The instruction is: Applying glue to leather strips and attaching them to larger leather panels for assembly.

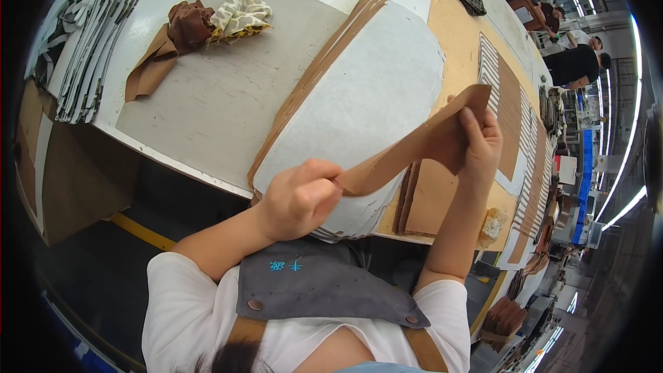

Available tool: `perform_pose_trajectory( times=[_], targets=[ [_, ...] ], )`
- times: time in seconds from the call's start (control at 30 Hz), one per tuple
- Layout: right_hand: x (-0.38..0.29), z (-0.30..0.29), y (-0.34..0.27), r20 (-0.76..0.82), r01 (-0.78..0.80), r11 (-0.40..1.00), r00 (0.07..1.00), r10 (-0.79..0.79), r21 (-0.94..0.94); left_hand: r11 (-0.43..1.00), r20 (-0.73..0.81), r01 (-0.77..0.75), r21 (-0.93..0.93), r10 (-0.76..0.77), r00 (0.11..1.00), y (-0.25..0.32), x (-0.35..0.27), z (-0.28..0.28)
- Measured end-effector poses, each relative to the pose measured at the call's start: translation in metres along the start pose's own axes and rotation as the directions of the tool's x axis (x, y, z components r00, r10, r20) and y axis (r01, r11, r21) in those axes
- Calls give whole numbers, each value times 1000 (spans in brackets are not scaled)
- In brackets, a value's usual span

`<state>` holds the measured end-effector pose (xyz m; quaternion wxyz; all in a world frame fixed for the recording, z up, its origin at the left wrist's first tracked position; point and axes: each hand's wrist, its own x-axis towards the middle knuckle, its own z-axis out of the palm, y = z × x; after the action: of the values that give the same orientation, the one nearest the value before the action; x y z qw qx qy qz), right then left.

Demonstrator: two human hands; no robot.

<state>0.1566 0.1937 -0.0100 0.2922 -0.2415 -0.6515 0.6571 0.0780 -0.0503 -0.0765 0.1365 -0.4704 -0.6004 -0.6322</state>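
Note:
A strip of brown sheet material [393, 166], perhaps leather, is stretched between my hands above the table. My left hand [305, 197] pinches its narrow lower end. My right hand [481, 134] grips the wider, bent upper end, thumb on the near face. Beneath lies a stack of large curved panels [357, 83], whitish on top with brown edges showing at the left side. A smaller stack of brown pieces [430, 197] sits partly behind the strip and my right forearm.
Crumpled brown pieces [189, 26] and a patterned cloth [241, 15] lie on a grey mat [217, 103]. Striped and brown panels [510, 109] are at the right, strips [93, 57] at the far left. A yellowish block [492, 225] rests near the edge. People [575, 65] stand farther off.

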Motion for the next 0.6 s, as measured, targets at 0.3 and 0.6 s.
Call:
perform_pose_trajectory(
  times=[0.3, 0.6],
  targets=[
    [72, 28, 24, 203, 55, 947, 979, 11, -318, 922, 287, 367, 127, -388, 876, -3, -3, 8],
    [112, 60, 64, 350, 43, 863, 923, 158, -503, 506, 469, 854, -120, -730, 498, -9, 13, -1]
  ],
)
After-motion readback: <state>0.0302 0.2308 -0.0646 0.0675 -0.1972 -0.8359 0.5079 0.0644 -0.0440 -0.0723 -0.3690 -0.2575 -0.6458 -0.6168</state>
